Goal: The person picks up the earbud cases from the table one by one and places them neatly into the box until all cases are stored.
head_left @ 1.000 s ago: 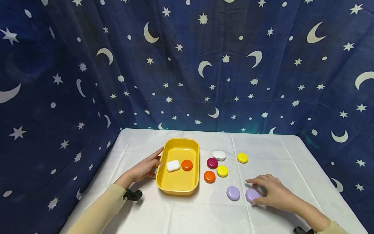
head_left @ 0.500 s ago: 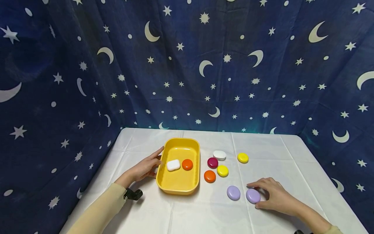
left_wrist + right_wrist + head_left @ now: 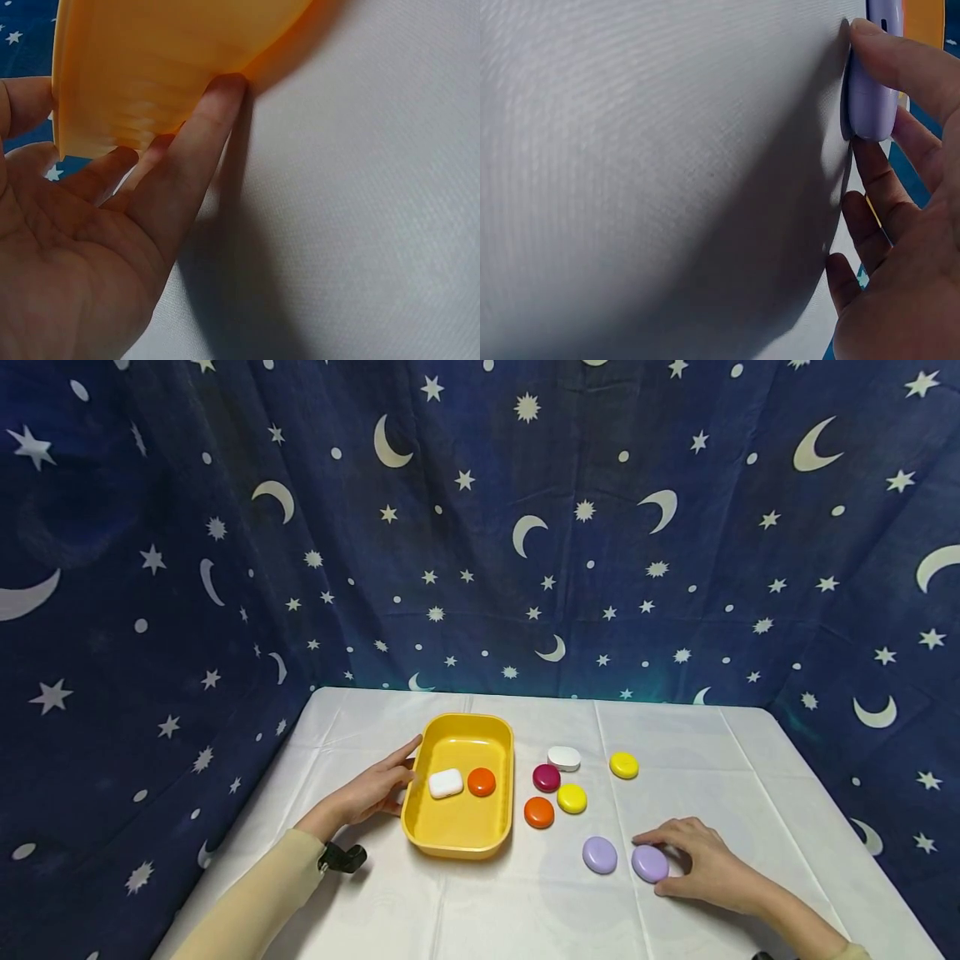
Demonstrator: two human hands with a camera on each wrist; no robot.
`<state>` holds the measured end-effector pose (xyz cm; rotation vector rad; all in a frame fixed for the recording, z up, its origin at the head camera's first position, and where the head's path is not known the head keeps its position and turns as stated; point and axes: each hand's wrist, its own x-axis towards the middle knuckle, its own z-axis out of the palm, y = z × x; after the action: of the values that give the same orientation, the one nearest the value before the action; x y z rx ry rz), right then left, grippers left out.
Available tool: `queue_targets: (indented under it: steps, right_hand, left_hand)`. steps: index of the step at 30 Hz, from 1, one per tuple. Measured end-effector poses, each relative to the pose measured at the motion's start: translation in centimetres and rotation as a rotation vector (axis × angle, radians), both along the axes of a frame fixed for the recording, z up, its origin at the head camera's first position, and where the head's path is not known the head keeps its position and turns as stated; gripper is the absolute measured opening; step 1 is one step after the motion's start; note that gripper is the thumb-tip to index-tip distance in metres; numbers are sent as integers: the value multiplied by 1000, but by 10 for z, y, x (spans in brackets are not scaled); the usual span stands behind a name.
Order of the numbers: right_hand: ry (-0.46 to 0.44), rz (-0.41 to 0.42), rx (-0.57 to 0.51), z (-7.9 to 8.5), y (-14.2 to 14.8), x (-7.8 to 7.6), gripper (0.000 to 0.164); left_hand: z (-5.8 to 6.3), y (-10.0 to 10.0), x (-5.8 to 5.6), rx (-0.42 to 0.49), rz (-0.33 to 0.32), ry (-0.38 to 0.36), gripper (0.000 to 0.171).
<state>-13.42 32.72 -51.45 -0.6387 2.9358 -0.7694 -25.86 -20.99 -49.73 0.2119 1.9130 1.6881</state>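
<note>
Right hand [image 3: 708,865] lower now, digits around one lilac disc [image 3: 649,864].

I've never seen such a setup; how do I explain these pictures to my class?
There is no machine here, just a person working bare-handed. The wide picture is taken from the person's head, the two close-ups from the left and right wrists. On a white cloth stands a yellow tray holding a white block and an orange disc. Beside it lie two yellow discs, another orange disc, a dark red disc, a white oval and a purple disc. The left hand touches the tray's side. The right hand has thumb and fingers about a second purple disc; whether it grips firmly, I cannot tell.
</note>
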Motion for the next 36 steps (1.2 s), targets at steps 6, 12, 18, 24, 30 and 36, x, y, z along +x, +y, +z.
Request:
queue_targets:
  steps: [6, 12, 18, 24, 30, 36]
  right_hand:
    - [-36, -22, -10, -1, -1, 0, 62]
    - [0, -5, -9, -2, 1, 1, 61]
    - [-46, -23, 2, -2, 2, 1, 60]
    - [-54, -28, -5, -2, 1, 0, 58]
    - [-25, -8, -2, -2, 2, 0, 56]
    - [-50, -17, 7, -1, 1, -2, 55]
  left_hand:
    - [0, -1, 0, -2, -7, 1, 73]
    - [1, -1, 0, -4, -14, -5, 74]
    - [1, -2, 0, -3, -14, -7, 75]
    - [2, -1, 1, -4, -7, -9, 75]
    - [2, -1, 1, -5, -7, -5, 73]
    - [0, -2, 0, -10, -4, -2, 73]
